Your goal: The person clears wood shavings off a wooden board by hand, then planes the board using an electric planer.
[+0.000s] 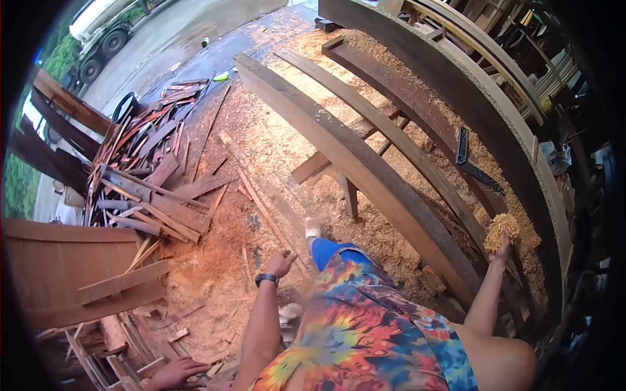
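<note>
Pale shavings and reddish dust cover the ground (195, 280), and from the head camera we count one tanker truck (98, 23) on the road beyond and one heap of splintered scrap wood (160, 133) beside it. Four long, smooth-faced timbers (355, 163) run side by side, looking bowed to us. Curly loose shavings (368, 49) line the third's far-side edge, and one black L-shaped tool (481, 176) lies across that timber, towards its near end. By that end, our right hand (501, 251) grips one rounded, stringy clump of wood shavings (501, 229). Our left hand (280, 263), watch at the wrist, curls loosely over the ground; we cannot tell whether it holds anything. One co-worker's hand (177, 374) spreads over wood offcuts.
</note>
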Demonstrator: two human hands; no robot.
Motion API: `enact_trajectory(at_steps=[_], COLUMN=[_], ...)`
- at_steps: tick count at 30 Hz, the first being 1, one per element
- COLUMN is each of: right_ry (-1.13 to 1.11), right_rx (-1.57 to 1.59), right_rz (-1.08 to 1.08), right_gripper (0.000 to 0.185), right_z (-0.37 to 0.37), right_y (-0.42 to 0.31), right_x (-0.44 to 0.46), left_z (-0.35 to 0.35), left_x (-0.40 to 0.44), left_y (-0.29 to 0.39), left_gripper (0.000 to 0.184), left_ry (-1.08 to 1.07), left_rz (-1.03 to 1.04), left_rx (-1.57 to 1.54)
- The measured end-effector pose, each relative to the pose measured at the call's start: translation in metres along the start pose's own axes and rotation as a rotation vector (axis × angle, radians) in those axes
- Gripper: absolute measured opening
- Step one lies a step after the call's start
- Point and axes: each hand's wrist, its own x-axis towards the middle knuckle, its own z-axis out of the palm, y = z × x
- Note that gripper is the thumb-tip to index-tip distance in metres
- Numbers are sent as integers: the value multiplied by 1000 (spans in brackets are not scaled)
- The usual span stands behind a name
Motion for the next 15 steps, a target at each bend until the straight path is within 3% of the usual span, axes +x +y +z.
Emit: enact_trajectory(at_steps=[4,7,12,15], right_ry=[46,100,157,201], right_rx=[-45,-215,-346,-382], right_rz=[-5,-180,-243,-285], right_gripper=[53,54,54,50], right_z=[67,119,125,128], right_y=[31,36,39,37], right_x=[-31,-62,-103,-129], left_z=[-72,-151,-228,-259], left_x=[54,72,77,90], left_y=[-67,-90,-125,-112], left_gripper=[58,53,53,56], left_ry=[-59,-146,-119,-229], left_rz=[-178,-427,-679,-719], left_rx=[-173,-77,-308,-220])
